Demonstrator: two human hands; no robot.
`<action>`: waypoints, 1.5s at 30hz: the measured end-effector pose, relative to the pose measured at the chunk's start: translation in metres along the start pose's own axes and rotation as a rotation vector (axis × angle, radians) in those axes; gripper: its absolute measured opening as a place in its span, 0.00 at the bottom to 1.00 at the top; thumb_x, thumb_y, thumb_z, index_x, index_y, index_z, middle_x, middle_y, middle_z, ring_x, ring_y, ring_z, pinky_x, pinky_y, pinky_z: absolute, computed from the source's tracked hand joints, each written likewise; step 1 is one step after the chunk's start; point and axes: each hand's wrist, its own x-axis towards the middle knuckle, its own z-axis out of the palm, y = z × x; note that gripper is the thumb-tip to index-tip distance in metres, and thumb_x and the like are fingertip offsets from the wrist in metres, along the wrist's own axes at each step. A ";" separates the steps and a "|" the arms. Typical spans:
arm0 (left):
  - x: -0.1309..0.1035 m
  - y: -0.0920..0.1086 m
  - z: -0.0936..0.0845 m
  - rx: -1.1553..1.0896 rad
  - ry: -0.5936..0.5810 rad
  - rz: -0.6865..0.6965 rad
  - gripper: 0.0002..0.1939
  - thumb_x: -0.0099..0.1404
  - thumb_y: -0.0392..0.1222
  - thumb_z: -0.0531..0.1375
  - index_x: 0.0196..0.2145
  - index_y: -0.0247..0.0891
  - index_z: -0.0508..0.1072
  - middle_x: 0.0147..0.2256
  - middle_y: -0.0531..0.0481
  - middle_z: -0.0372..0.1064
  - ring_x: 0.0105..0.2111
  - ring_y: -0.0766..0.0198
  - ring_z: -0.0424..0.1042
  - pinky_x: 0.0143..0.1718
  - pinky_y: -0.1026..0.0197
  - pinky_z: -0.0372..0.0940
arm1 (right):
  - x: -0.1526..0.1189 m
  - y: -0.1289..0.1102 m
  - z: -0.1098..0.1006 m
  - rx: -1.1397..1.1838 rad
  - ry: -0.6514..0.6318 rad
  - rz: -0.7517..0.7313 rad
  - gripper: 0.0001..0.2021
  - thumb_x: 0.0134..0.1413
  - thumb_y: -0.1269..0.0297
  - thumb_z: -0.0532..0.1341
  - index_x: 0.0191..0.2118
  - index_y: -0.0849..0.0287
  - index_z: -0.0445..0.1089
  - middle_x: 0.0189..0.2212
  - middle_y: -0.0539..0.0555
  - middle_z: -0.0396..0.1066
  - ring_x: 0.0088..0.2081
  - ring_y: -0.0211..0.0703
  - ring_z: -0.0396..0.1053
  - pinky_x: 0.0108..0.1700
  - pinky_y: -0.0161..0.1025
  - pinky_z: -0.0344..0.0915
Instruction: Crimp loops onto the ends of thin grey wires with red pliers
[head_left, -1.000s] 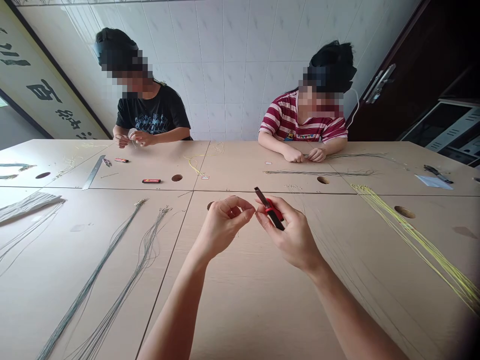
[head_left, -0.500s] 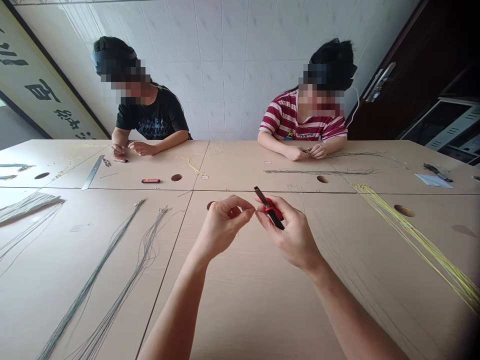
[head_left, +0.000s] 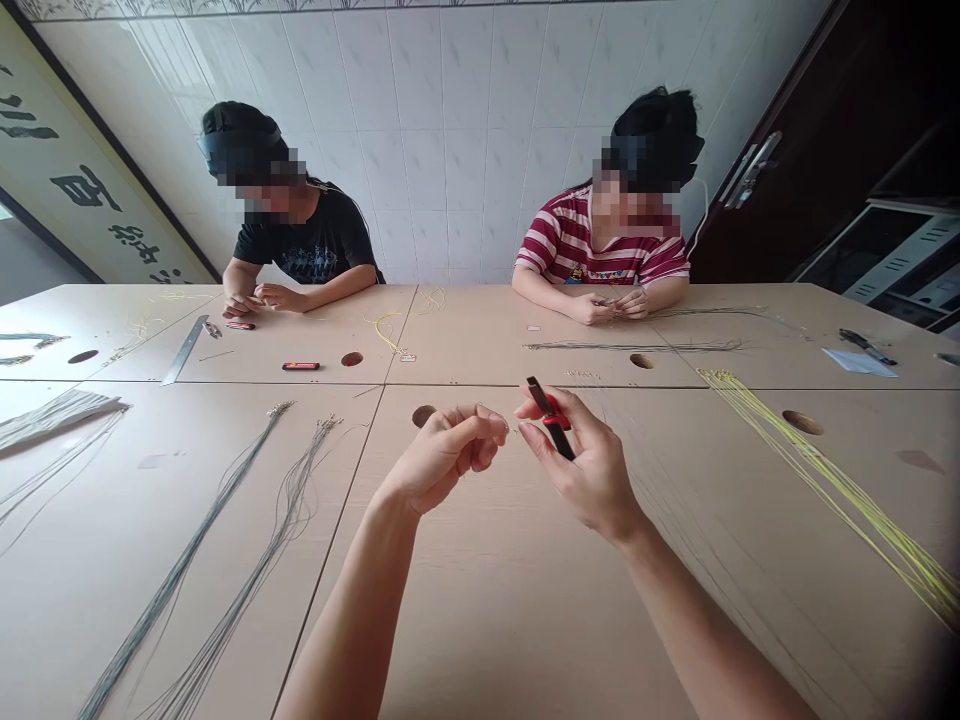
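My left hand (head_left: 457, 450) is closed in a pinch above the middle of the table; a tiny piece shows at its fingertips, too small to name. To its right, my right hand (head_left: 581, 450) holds a black and red tool (head_left: 553, 420) between the palm and fingers, its dark end pointing up and to the left. The thumb and index finger of that hand stand slightly apart. A narrow gap separates the fingertips of the two hands.
Grey-green cord bundles (head_left: 196, 545) lie on the table (head_left: 480, 620) at left, yellow cords (head_left: 832, 465) at right. Across it sit a person in black (head_left: 300, 240) and a person in striped red (head_left: 592, 240), a red lighter (head_left: 301, 366) and a metal ruler (head_left: 184, 350) near them.
My hands have moved apart at the fingertips, the right one slightly to the right with the tool. The left fingers have curled in. The person in black has lowered their head.
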 end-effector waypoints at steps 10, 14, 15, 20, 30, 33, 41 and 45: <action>0.006 -0.008 0.000 -0.116 -0.045 -0.083 0.08 0.56 0.38 0.61 0.23 0.35 0.67 0.23 0.54 0.61 0.21 0.73 0.56 0.25 0.64 0.50 | -0.001 -0.003 -0.008 -0.083 -0.139 -0.142 0.15 0.60 0.71 0.58 0.50 0.49 0.66 0.41 0.51 0.74 0.42 0.42 0.71 0.45 0.43 0.69; 0.008 -0.010 0.000 -0.135 -0.050 -0.098 0.07 0.57 0.38 0.61 0.23 0.35 0.68 0.23 0.53 0.62 0.21 0.72 0.56 0.24 0.64 0.51 | -0.001 -0.003 -0.009 -0.095 -0.150 -0.165 0.17 0.59 0.74 0.57 0.51 0.48 0.66 0.41 0.51 0.74 0.41 0.42 0.71 0.44 0.42 0.69; 0.008 -0.010 0.000 -0.141 -0.049 -0.098 0.08 0.57 0.39 0.62 0.23 0.35 0.68 0.23 0.54 0.62 0.21 0.72 0.56 0.24 0.64 0.50 | -0.001 -0.003 -0.009 -0.096 -0.151 -0.176 0.17 0.59 0.74 0.57 0.51 0.48 0.66 0.42 0.51 0.74 0.41 0.42 0.71 0.43 0.42 0.69; 0.009 -0.012 0.000 -0.157 -0.070 -0.074 0.10 0.57 0.40 0.63 0.23 0.35 0.67 0.22 0.53 0.61 0.21 0.73 0.56 0.23 0.66 0.50 | 0.000 -0.003 -0.011 -0.138 -0.170 -0.232 0.18 0.60 0.74 0.57 0.53 0.47 0.66 0.40 0.51 0.73 0.40 0.43 0.70 0.43 0.43 0.69; 0.009 -0.015 -0.001 -0.168 -0.113 -0.076 0.08 0.57 0.40 0.62 0.25 0.34 0.70 0.22 0.54 0.63 0.21 0.73 0.58 0.23 0.67 0.50 | 0.002 0.001 -0.013 -0.122 -0.197 -0.330 0.25 0.55 0.81 0.58 0.54 0.47 0.65 0.40 0.51 0.73 0.39 0.44 0.65 0.45 0.45 0.66; 0.009 -0.014 -0.001 -0.176 -0.125 -0.080 0.08 0.58 0.40 0.63 0.25 0.34 0.70 0.22 0.53 0.64 0.21 0.74 0.60 0.22 0.68 0.51 | 0.002 0.000 -0.014 -0.103 -0.199 -0.337 0.24 0.55 0.81 0.58 0.54 0.48 0.65 0.39 0.50 0.73 0.39 0.43 0.65 0.45 0.44 0.66; 0.009 -0.013 -0.003 -0.159 -0.125 -0.052 0.09 0.64 0.41 0.61 0.31 0.33 0.76 0.34 0.46 0.73 0.29 0.69 0.70 0.28 0.67 0.63 | 0.006 0.000 -0.022 0.190 -0.106 0.048 0.12 0.58 0.68 0.63 0.48 0.51 0.70 0.32 0.47 0.70 0.33 0.36 0.67 0.38 0.36 0.66; 0.009 -0.015 -0.003 -0.115 -0.104 -0.043 0.09 0.64 0.42 0.62 0.32 0.33 0.78 0.38 0.44 0.75 0.34 0.67 0.73 0.34 0.66 0.67 | 0.017 0.010 -0.040 0.337 0.031 0.181 0.14 0.53 0.65 0.67 0.46 0.52 0.72 0.32 0.47 0.69 0.33 0.35 0.65 0.40 0.37 0.64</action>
